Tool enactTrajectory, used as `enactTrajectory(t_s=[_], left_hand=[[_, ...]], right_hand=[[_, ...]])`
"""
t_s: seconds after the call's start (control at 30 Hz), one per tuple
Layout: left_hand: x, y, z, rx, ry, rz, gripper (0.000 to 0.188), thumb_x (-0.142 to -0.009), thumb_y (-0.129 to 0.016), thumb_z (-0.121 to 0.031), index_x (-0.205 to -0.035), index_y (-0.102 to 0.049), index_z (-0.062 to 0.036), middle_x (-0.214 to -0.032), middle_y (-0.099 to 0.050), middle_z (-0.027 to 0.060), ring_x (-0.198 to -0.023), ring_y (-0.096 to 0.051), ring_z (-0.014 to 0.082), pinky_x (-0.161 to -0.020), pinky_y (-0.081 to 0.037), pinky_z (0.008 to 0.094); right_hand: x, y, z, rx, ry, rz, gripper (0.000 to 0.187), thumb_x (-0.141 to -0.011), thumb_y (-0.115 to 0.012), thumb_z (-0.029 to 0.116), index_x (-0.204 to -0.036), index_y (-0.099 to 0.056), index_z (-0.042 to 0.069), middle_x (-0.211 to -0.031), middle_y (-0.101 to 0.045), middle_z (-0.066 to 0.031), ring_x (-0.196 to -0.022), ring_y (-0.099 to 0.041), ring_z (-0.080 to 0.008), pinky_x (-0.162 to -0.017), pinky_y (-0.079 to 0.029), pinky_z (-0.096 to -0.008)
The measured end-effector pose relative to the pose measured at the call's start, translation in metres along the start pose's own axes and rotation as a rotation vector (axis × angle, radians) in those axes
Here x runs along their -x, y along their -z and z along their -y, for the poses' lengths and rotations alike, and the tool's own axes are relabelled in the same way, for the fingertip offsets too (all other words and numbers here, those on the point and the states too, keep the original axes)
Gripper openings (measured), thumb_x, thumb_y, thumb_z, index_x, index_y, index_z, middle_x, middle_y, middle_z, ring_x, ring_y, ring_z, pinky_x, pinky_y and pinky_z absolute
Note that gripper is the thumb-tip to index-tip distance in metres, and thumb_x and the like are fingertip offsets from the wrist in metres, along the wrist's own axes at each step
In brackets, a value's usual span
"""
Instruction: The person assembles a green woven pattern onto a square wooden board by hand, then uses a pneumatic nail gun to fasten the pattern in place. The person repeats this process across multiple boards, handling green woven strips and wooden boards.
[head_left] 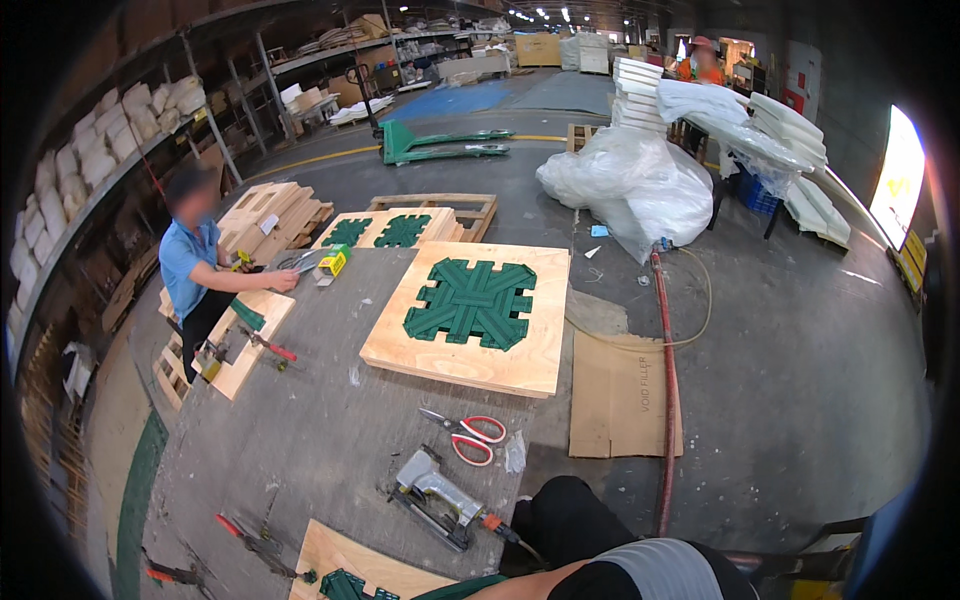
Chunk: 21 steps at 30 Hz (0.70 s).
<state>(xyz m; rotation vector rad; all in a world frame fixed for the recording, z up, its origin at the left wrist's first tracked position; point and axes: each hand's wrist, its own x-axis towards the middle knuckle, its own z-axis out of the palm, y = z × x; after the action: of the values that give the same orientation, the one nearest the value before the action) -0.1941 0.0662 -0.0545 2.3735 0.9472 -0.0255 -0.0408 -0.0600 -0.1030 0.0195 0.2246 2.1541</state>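
Neither of my hands shows; part of my arm (540, 584) crosses the lower edge and runs out of view. Just left of it, a green webbing strap (462, 588) reaches toward a plywood panel (325, 545) with green webbing (345, 584) on it. A pneumatic staple gun (437, 487) with its hose lies on the grey worktable (300, 440). Beyond it are open scissors (470, 440) with red and white handles. Farther off, stacked plywood panels (385, 345) carry woven green webbing (470, 305) across the top panel's cutout.
Clamps (255, 545) sit at the table's left edge. Across the table, a co-worker in a blue shirt (190, 255) handles something thin near a yellow-green box (334, 262). A red hose (665, 400) and flat cardboard (605, 400) lie on the floor, with plastic-wrapped bundles (635, 185) beyond.
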Motion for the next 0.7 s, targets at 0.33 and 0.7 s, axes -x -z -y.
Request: enactTrajectory(t_s=[0.33,0.7], left_hand=[[0.012,0.031,-0.054,0.202,0.072,0.147,0.024,-0.096,-0.065,-0.019,-0.086,-0.066,0.0025,-0.082,-0.07,0.0132,-0.066,-0.065,0.0241,-0.058,-0.052,0.0405],[0.005,0.005,-0.045,0.291,0.026,-0.25,0.025,-0.097,-0.068,-0.021,-0.102,-0.071,0.0036,-0.093,-0.073,0.0138,-0.087,-0.067,0.0226,-0.08,-0.054,0.0386]], right_hand=[[-0.003,0.004,-0.009,0.062,-0.065,0.04,0.025,-0.102,-0.058,0.024,-0.081,-0.053,0.011,-0.058,-0.051,0.0081,-0.044,-0.044,-0.0045,-0.041,-0.035,-0.0196],[0.01,-0.073,-0.057,-0.132,0.369,-0.266,0.024,-0.103,-0.057,0.028,-0.091,-0.064,0.008,-0.069,-0.065,-0.0042,-0.051,-0.057,-0.0152,-0.045,-0.049,-0.0283]])
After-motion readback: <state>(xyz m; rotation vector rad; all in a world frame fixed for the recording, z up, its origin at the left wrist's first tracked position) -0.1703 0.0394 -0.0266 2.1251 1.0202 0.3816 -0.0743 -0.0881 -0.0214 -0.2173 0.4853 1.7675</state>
